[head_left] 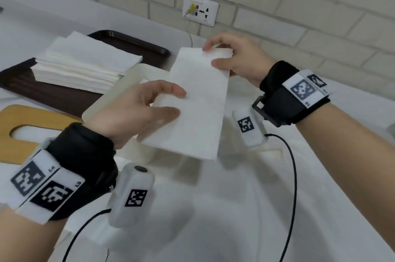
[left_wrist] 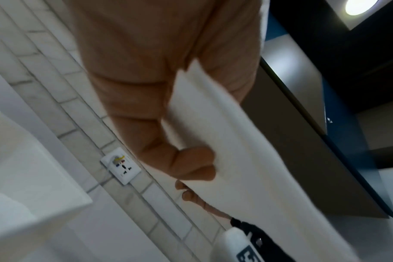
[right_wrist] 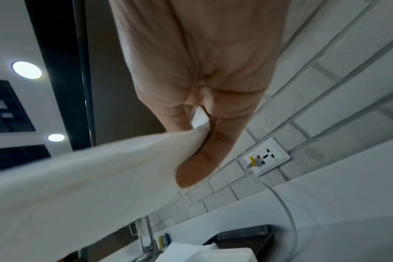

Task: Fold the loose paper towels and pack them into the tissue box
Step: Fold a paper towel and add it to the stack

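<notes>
A folded white paper towel (head_left: 198, 108) hangs in the air between both hands, over the white tissue box (head_left: 126, 84), which is mostly hidden beneath it. My left hand (head_left: 178, 101) pinches the towel's near left edge. In the left wrist view the left hand (left_wrist: 191, 164) curls round the towel (left_wrist: 247, 159). My right hand (head_left: 213, 55) pinches the far end between thumb and fingers. In the right wrist view the right hand (right_wrist: 191, 141) grips the towel (right_wrist: 79, 186). A stack of loose paper towels (head_left: 85, 63) lies at the back left.
The stack sits on a dark tray (head_left: 147, 48). A wooden lid with a slot (head_left: 25, 116) lies at the left. A brick wall with a socket (head_left: 201, 10) runs behind. Wrist camera cables (head_left: 292, 176) hang below my arms. A faucet (right_wrist: 148, 230) stands beyond the tray.
</notes>
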Available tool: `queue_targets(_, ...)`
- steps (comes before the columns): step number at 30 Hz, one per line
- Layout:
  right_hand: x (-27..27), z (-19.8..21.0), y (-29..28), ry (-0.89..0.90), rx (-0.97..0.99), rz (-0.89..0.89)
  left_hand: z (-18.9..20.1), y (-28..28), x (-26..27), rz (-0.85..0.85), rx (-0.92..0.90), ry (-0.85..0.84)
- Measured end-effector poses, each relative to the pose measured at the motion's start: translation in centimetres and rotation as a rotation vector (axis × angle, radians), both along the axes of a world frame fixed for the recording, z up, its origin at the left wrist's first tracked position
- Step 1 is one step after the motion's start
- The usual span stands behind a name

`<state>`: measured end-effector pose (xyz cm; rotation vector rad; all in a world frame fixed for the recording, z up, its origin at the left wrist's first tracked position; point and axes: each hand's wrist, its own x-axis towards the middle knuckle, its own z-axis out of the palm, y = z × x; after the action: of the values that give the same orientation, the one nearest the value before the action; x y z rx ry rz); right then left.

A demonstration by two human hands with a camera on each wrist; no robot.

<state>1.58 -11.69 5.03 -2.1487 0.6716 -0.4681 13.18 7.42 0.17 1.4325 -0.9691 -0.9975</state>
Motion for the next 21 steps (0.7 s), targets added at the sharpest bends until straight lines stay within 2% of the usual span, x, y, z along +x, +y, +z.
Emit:
queue_targets(4, 4.1, -0.7, -0.3, 0.128, -0.254, 0.05, 0.1, 1.0, 2.6, 0.158, 0.06, -0.139)
queue_targets(8, 8.2, -1.8, -0.8, 0.303, -0.508, 0.061, -0.4, 0.7, 5.2, 0.307, 0.191, -0.406)
queue_targets(13, 11.5, -4.1, -0.3, 0.623, -0.636, 0.185, -2.6, -0.8, 6.6, 0.268, 0.462, -0.685)
queue_targets(16, 12.6, -5.4, 0.5, 0.823, -0.642, 0.229, -3.8, -1.5, 6.6, 0.202, 0.632, -0.75)
queue_targets(21, 13.5, -7.8, 1.4, 1.017, -0.714, 0.303, -4.4, -2.5, 6.0, 0.056, 0.781, -0.965)
